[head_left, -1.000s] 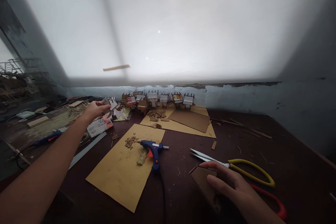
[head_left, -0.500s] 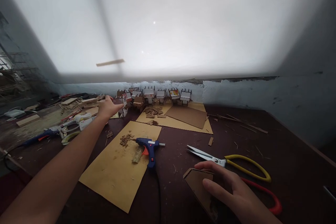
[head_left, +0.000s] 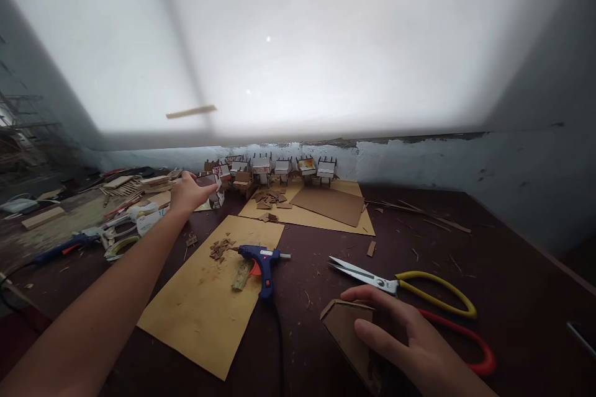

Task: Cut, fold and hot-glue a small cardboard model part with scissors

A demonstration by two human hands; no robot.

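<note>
My left hand [head_left: 189, 192] reaches far forward, its thumb and fingers closed on a small white-and-brown cardboard piece [head_left: 215, 197]; the fingertips behind it are hidden. At the lower right, my right hand [head_left: 400, 329] grips a folded brown cardboard piece [head_left: 347, 329], thumb on its face and fingers along the top edge. Large scissors [head_left: 382, 284] with one yellow and one red handle lie open beside that hand, partly covered by it. A blue glue gun [head_left: 263, 263] rests on its side, its nozzle over yellow board [head_left: 195, 322].
Several small cardboard models [head_left: 282, 167] line the wall. Brown cardboard [head_left: 330, 206] and scraps [head_left: 270, 198] lie on another yellow sheet. Wooden sticks [head_left: 123, 187], tape rolls [head_left: 121, 248] and a second glue gun [head_left: 65, 248] crowd the left. Thin strips [head_left: 433, 217] lie at the right.
The whole view has shifted slightly. Both hands keep their hold and nearly the same place over the table.
</note>
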